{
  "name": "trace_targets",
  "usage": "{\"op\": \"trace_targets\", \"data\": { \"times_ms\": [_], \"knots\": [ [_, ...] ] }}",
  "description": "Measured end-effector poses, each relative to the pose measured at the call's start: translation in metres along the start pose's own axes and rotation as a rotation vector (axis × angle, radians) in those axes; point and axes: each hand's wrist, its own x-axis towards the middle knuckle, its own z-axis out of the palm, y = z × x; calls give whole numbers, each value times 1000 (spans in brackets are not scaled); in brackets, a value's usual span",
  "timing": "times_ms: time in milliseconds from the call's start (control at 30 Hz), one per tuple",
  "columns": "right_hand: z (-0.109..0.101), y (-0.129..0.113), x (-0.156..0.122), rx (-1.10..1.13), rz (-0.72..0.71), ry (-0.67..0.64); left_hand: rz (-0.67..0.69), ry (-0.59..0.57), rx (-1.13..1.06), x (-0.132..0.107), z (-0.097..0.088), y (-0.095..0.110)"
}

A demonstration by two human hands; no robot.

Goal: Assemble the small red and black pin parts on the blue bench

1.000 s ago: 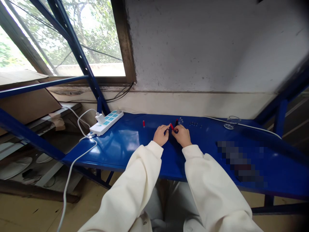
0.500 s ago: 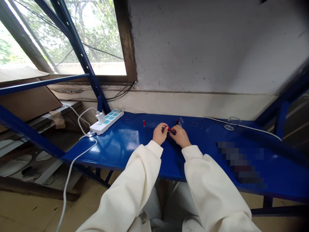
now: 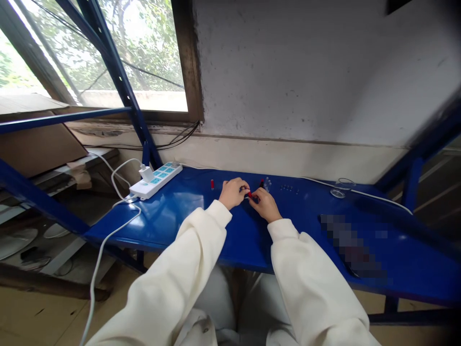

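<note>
Our right hand (image 3: 265, 204) pinches the red piece (image 3: 249, 194) at its ten o'clock; whether our left hand (image 3: 234, 192) grips, we can't tell. A light, steady hold should suit.

No text, label, brand, number or sign can be read on anything in view.

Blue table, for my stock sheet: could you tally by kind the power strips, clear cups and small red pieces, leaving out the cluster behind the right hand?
Power strip: 1
Clear cup: 1
Small red pieces: 2 (lone red cylinder; red piece at the right hand)
Total: 4
</note>
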Motion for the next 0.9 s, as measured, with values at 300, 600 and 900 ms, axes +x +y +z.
{"op": "trace_targets", "data": {
  "times_ms": [300, 600, 900],
  "knots": [
    [0, -4, 0, 101, 44, 65, 18, 42, 171, 52, -67, -34],
    [-2, -9, -1, 100, 68, 70, -91, -111, 337, 30, -51, -92],
    [1, -6, -2, 160, 33, 139, -140, -190, 409, 30, -59, -93]
  ]
}}
